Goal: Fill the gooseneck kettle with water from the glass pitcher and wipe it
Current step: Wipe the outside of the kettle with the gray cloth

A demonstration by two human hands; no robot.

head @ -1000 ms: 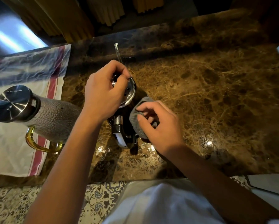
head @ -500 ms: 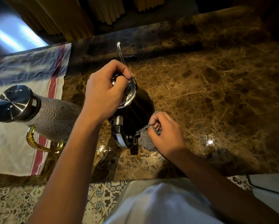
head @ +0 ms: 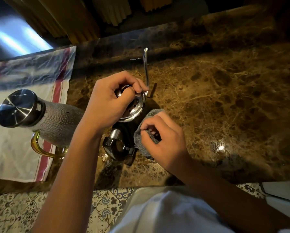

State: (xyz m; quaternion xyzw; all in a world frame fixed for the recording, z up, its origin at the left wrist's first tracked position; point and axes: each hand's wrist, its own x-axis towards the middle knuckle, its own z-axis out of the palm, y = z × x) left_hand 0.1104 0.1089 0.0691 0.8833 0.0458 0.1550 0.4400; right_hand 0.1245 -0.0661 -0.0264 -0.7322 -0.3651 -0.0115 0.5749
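The dark gooseneck kettle [head: 124, 132] stands on the brown marble counter [head: 225, 98], its thin steel spout [head: 146, 68] pointing away from me and its handle toward me. My left hand [head: 107, 105] grips the knob of the shiny perforated lid [head: 134, 108] on top of the kettle. My right hand [head: 164, 140] holds a grey cloth [head: 144, 137] pressed against the kettle's right side. The textured glass pitcher [head: 56, 121] with a steel lid and amber handle stands to the left, on a towel.
A white towel with red stripes [head: 19, 157] covers the counter's left part under the pitcher. The counter's front edge runs just before my body, with patterned floor tiles [head: 107, 204] below. Yellow curtains [head: 73, 17] hang beyond the far edge.
My right hand has moved the cloth up the kettle's right side from low near the base. My left hand stays on the lid. The kettle has turned slightly, spout swinging right.
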